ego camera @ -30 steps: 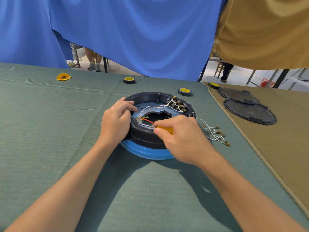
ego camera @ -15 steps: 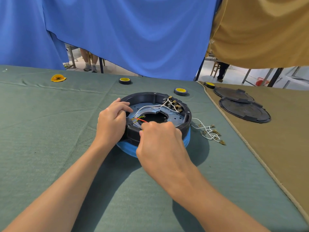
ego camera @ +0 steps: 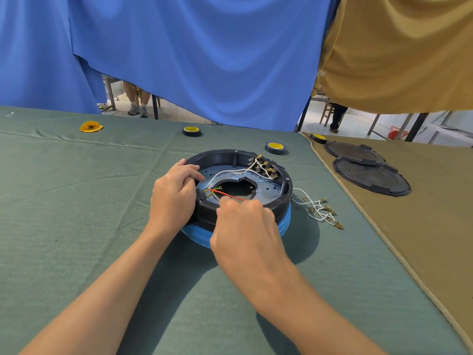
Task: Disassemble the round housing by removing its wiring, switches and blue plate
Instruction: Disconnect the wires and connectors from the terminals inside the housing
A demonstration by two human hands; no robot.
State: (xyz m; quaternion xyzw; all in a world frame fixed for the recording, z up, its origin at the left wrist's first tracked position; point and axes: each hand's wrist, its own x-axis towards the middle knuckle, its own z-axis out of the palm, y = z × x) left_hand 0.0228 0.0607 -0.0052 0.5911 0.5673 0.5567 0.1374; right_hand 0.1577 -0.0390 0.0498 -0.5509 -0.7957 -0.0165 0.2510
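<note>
Head view: the round housing sits near the middle of the table, a black ring with a blue plate inside it and a blue rim showing beneath. The left hand wraps over the housing's near-left wall, its grip clamped on the rim. The right hand hovers over the near edge, fingers pinched together close to a red wire; from this angle I cannot tell whether the grip is actually closed on that wire. White wiring runs across the plate to a cluster of switches on the far-right wall. A loose bundle of white wires lies on the cloth just right of the housing. Two tape rolls sit beyond, and two black covers rest on the neighbouring brown table.
</note>
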